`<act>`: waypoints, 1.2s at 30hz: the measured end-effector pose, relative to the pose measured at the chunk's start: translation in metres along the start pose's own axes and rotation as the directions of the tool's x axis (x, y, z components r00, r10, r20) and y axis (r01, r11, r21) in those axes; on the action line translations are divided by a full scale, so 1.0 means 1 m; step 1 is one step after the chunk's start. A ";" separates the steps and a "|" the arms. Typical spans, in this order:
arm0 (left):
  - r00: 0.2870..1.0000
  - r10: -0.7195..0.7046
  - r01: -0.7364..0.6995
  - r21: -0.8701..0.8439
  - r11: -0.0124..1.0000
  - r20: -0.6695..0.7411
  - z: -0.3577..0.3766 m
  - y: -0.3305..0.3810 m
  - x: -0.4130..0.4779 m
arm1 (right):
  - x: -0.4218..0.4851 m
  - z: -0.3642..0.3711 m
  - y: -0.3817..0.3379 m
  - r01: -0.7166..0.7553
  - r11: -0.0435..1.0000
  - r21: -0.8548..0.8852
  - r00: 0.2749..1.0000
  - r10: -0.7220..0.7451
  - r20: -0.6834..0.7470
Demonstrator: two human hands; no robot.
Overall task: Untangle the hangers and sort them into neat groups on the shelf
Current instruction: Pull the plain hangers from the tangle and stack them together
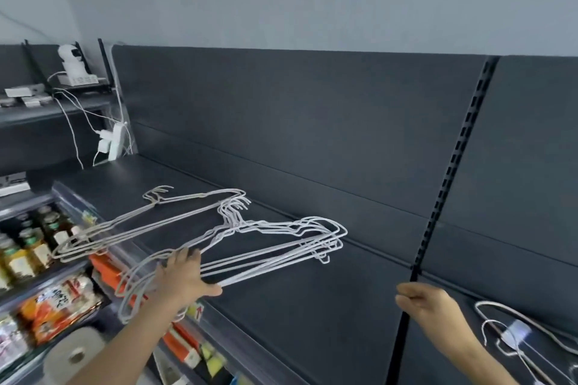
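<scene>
A bundle of several white wire hangers point(281, 239) lies on the dark shelf top point(312, 306), hooks pointing toward the back panel. My left hand point(184, 278) rests on the bundle's near left end, thumb under the lower wires, gripping them. A second group of white wire hangers point(125, 225) lies further left, overhanging the shelf's front edge. My right hand point(428, 306) hovers over the shelf to the right with fingers loosely curled and nothing in it. At the far right lie more hangers point(525, 341), one with a clear clip.
The dark back panel point(312, 134) rises behind the shelf, with a slotted upright point(450, 172) at the right. Below the front edge are lower shelves with bottles point(28, 244), packaged goods point(56, 306) and a paper roll point(75, 356). A white power strip with cables point(114, 141) hangs at the left.
</scene>
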State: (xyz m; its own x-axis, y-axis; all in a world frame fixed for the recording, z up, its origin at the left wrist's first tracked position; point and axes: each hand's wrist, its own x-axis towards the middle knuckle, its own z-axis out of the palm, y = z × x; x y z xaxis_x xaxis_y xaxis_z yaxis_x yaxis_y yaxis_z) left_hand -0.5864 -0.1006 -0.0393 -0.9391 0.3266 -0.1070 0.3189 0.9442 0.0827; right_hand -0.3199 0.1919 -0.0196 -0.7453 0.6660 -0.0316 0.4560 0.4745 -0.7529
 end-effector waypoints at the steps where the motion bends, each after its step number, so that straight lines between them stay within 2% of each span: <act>1: 1.000 0.008 -0.008 -0.004 1.000 -0.008 0.000 0.006 0.000 | -0.001 0.000 0.002 0.004 1.000 -0.029 1.000 -0.004 -0.001; 4: 0.984 0.119 -0.126 -0.046 0.991 -0.134 -0.003 0.036 -0.005 | -0.002 0.000 0.009 0.017 0.986 -0.163 0.999 -0.025 -0.045; 7: 0.934 0.268 -0.308 -0.149 0.940 -0.236 -0.004 0.079 -0.022 | -0.010 -0.008 0.019 0.005 0.975 -0.223 0.996 -0.024 -0.082; 14: 0.813 0.560 -0.577 -0.357 0.735 -0.160 0.013 0.204 -0.094 | -0.057 -0.065 0.075 -0.069 0.935 -0.348 0.987 0.012 -0.162; 19: 0.681 0.716 -0.708 -0.387 0.591 -0.152 0.034 0.293 -0.150 | -0.108 -0.126 0.132 -0.174 0.924 -0.340 0.960 0.082 -0.269; 24: 0.560 0.813 -0.795 -0.378 0.474 -0.158 0.057 0.367 -0.200 | -0.161 -0.178 0.192 -0.295 0.905 -0.306 0.915 0.175 -0.365; 29: 0.519 0.851 -0.823 -0.315 0.473 -0.076 0.083 0.413 -0.228 | -0.190 -0.207 0.240 -0.337 0.874 -0.350 0.905 0.198 -0.378; 32: 0.552 0.834 -0.816 -0.193 0.544 0.018 0.093 0.428 -0.233 | -0.197 -0.202 0.253 -0.353 0.830 -0.432 0.899 0.173 -0.402; 34: 0.579 0.814 -0.805 -0.127 0.580 0.052 0.097 0.434 -0.231 | -0.199 -0.194 0.259 -0.390 0.760 -0.520 0.900 0.195 -0.389; 36: 0.601 0.797 -0.781 -0.164 0.603 0.064 0.100 0.438 -0.227 | -0.194 -0.184 0.266 -0.431 0.675 -0.599 0.891 0.212 -0.403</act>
State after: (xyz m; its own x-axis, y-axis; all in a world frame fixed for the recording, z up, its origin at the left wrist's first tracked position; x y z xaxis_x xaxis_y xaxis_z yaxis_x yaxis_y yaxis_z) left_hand -0.2207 0.2430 -0.0775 -0.3024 0.9512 -0.0618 0.9045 0.3068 0.2962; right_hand 0.0357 0.2945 -0.0930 -0.3713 0.9253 0.0771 0.9204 0.3777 -0.1011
